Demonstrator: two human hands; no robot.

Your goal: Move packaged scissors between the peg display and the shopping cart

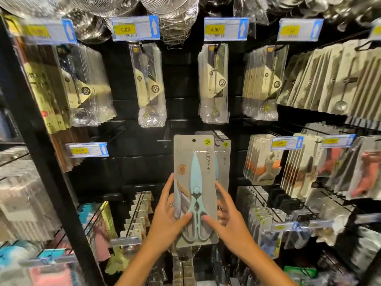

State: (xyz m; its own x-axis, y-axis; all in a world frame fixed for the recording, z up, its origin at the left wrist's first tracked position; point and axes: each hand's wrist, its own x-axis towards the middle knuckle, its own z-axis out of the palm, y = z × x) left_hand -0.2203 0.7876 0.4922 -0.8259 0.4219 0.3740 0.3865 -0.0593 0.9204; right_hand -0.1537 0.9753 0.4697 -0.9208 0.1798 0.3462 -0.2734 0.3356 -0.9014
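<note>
Head view: both hands hold one scissors pack [195, 190] upright before the peg display [144, 162]; the left hand [171, 215] grips its left edge, thumb across the lower front and fingers behind; the right hand [225, 218] grips the right edge the same way, thumb on the front near the handles. The pack sits just in front of a stack [223, 145] of like packs hanging on a peg, overlapping it; no cart is in view, so I cannot tell whether this pack is going on or coming off.

To do the step well, I judge the card should be kept flat and square to the peg, the hang hole [194, 140] at the top lined with the peg tip, and the pack slid straight along the peg rather than twisted; the grip is low, so the top may wobble; neighbouring packs could snag.

The pack is a tall grey card with a clear blister; inside lie pale blue scissors, blades up and sheathed, handles down; grey lettering runs vertically beside the blades; a round orange sticker sits at the left, a yellow-green logo at the top right corner.
</note>
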